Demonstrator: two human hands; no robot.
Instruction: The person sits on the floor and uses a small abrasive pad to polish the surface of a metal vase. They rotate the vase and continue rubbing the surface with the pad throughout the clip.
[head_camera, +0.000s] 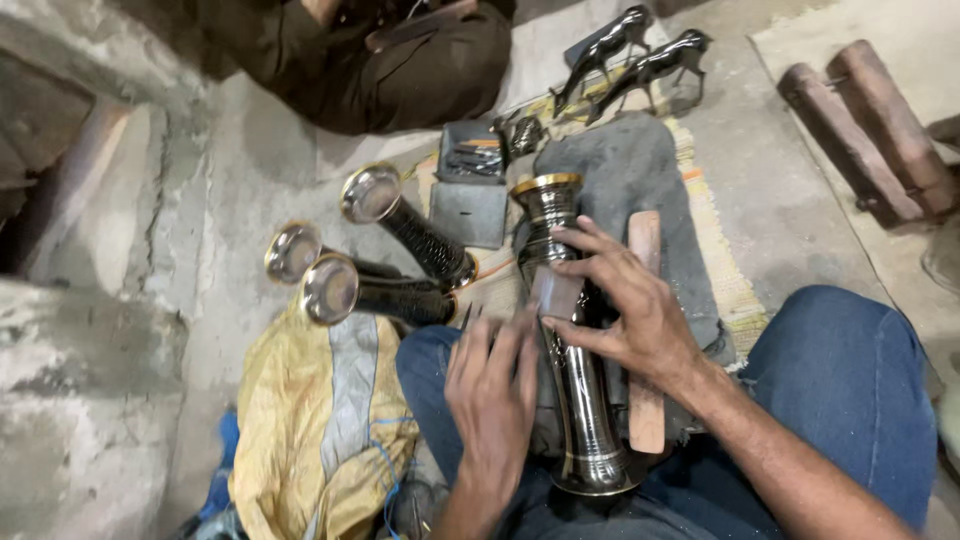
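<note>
Right now, vase (575, 380) lies across the lap on grey cloth (640, 175), flared base toward the body, gold rim away. Left hand (492, 385) flat against its side, fingers straight, nothing gripped. Right hand (625, 300) closed on a small block (557, 293) pressed to the neck. Looks like rubbing or polishing; next stroke needs the vase kept steady. Wooden stick (645, 330) beside it. Further out: three more vases (385, 265), tool box (470, 165), two horse figures (640, 60).

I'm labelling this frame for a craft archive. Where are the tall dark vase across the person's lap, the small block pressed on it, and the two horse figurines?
Tall dark vase (583, 400): head view, mid-body.
Small block (556, 293): head view, top face.
Horse figurines (655, 65): head view, nearer horse's body.
</note>
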